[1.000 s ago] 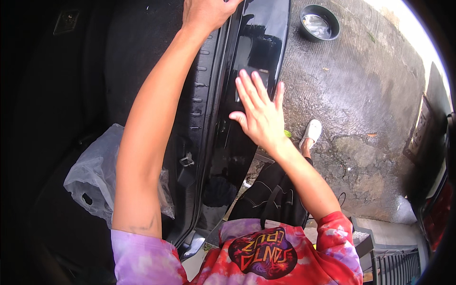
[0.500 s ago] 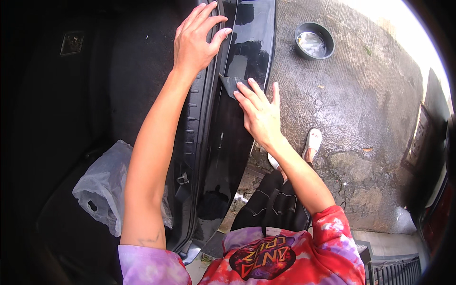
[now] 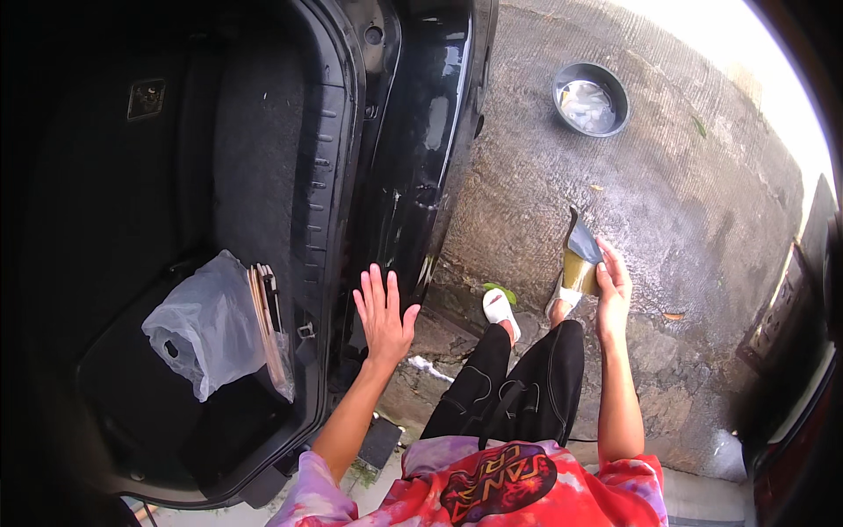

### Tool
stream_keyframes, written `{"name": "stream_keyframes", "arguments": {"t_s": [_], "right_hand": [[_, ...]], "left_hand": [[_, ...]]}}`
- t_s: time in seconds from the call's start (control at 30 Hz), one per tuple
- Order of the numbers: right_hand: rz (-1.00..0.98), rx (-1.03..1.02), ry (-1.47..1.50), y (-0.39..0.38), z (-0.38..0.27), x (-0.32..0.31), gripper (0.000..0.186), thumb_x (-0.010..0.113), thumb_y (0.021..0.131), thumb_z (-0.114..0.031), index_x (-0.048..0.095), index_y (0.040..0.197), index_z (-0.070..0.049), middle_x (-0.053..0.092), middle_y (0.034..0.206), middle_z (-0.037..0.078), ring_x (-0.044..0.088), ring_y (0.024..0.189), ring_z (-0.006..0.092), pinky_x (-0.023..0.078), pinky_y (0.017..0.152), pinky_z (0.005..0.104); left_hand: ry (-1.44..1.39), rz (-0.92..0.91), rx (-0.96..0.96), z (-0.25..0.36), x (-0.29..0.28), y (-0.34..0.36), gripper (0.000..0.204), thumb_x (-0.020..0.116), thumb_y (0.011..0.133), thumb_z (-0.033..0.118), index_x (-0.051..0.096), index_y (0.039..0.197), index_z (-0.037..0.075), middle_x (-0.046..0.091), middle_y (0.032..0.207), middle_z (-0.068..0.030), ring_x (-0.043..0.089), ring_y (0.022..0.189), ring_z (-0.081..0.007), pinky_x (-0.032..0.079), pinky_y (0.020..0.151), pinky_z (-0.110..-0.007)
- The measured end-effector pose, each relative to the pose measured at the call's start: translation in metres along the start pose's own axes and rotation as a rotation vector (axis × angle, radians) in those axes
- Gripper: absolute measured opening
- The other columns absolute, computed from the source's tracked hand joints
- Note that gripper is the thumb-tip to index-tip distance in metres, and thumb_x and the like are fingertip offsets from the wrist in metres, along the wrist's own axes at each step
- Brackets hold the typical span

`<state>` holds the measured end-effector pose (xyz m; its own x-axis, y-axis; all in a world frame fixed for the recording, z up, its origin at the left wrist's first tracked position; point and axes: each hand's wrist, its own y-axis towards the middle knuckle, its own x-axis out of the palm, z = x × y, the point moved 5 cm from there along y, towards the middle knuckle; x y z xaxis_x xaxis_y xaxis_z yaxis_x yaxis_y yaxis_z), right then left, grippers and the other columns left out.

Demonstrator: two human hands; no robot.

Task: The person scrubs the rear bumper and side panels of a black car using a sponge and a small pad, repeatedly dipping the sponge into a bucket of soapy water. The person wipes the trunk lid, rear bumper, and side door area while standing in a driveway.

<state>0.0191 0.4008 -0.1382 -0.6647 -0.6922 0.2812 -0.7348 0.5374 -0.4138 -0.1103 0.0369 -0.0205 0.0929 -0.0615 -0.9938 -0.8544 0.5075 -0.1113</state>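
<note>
My left hand (image 3: 385, 318), fingers spread and empty, is over the glossy black rear bumper (image 3: 408, 167) of a car with an open trunk. Whether the palm touches the bumper, I cannot tell. Out to the right, above the ground, my right hand (image 3: 615, 294) pinches a curled sheet of sandpaper (image 3: 580, 270) by its edge. One face of the sheet is dark grey, the other brownish yellow. Pale wet-looking patches and scuffs mark the bumper's surface.
A black basin (image 3: 620, 92) of water with pale contents stands on the wet concrete (image 3: 527, 176). In the trunk lie a clear plastic bag (image 3: 206, 321) and a packet of thin sticks (image 3: 272, 325). Another vehicle (image 3: 803, 386) is at far right.
Both hands have come back from the far part of the bumper. The right hand has lifted the sandpaper off it and moved right. The left hand has moved nearer, still empty.
</note>
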Motion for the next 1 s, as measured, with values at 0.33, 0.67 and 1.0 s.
{"name": "stream_keyframes", "arguments": {"t_s": [0.33,0.67,1.0], "right_hand": [[-0.055,0.071,0.174,0.043,-0.017,0.000,0.047,0.072,0.093,0.000,0.057,0.137,0.000,0.068,0.126,0.008,0.063,0.114,0.0149,0.048,0.102,0.0306],[0.009,0.138,-0.050,0.057,-0.008,-0.059,0.040,0.071,0.096,-0.005,0.060,0.135,-0.001,0.069,0.126,0.009,0.063,0.113,0.0148,0.048,0.100,0.0306],[0.092,0.084,-0.101,0.044,0.001,-0.100,0.043,0.070,0.097,-0.004,0.054,0.137,-0.001,0.069,0.122,0.010,0.064,0.109,0.0146,0.049,0.096,0.0298]], "left_hand": [[-0.178,0.331,-1.291,-0.090,-0.022,-0.242,0.088,0.071,0.091,0.054,0.033,0.161,0.017,0.026,0.165,-0.0235,0.033,0.147,-0.0467,0.034,0.115,-0.059],[-0.035,0.625,-0.674,0.029,-0.003,-0.041,0.041,0.084,0.080,0.030,0.061,0.098,0.001,0.059,0.107,-0.0195,0.060,0.102,-0.0429,0.048,0.089,-0.052],[0.124,0.563,0.556,0.131,-0.113,0.377,0.033,0.085,0.071,0.036,0.071,0.089,0.012,0.071,0.093,-0.0066,0.071,0.091,-0.0294,0.058,0.079,-0.043]]}}
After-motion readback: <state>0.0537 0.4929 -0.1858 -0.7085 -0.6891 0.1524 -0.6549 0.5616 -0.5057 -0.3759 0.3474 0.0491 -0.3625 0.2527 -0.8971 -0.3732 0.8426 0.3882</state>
